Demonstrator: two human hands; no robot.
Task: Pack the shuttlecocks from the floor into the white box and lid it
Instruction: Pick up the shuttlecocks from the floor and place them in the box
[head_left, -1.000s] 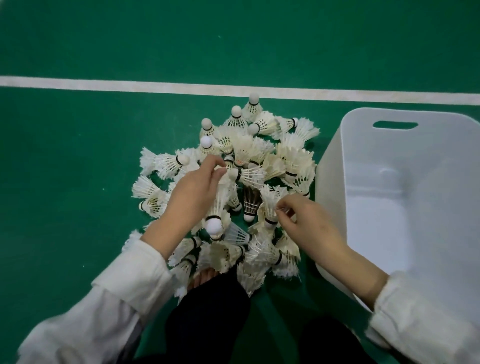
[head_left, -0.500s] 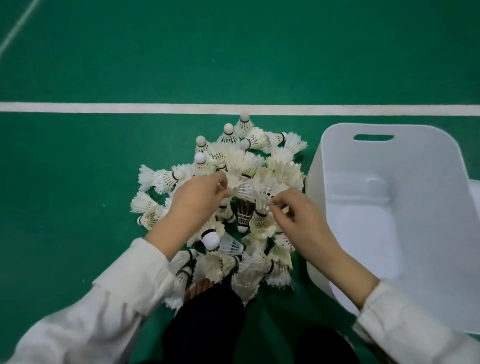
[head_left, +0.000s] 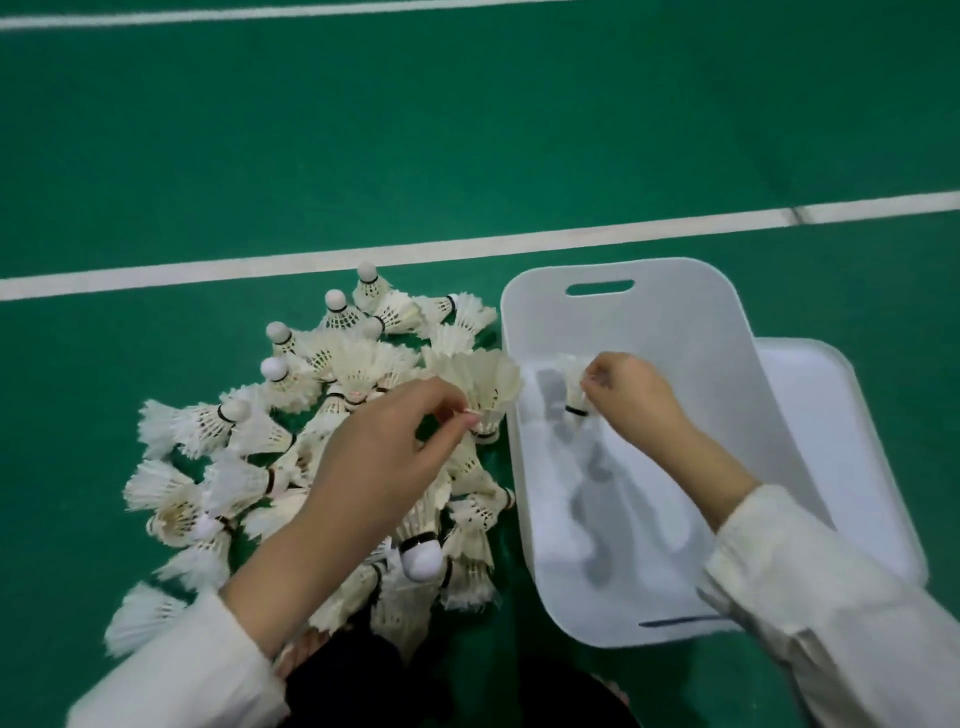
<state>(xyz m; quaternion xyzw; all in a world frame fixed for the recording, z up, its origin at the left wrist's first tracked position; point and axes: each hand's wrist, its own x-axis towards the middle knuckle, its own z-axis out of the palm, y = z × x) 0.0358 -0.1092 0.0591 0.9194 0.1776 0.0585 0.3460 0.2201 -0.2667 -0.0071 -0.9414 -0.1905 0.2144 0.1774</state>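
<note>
A heap of several white feather shuttlecocks (head_left: 291, 415) lies on the green floor at the left. The white box (head_left: 691, 332) stands open to the right of the heap, with a handle slot in its far wall. My left hand (head_left: 384, 457) pinches one shuttlecock (head_left: 483, 387) by its feathers, lifted over the heap's right edge next to the box wall. My right hand (head_left: 634, 397) hangs inside the box and pinches another shuttlecock (head_left: 571, 389), cork end down. The box floor shows only blurred shadows.
A white lid (head_left: 831, 415) lies flat under or behind the box's right side. A white court line (head_left: 260, 265) crosses the floor beyond the heap. My dark knees (head_left: 353, 675) are at the bottom edge, close to the heap.
Both hands have lifted a shuttlecock out of the heap and moved right. The right hand is now over the inside of the box, the left at its wall. The camera has shifted.
</note>
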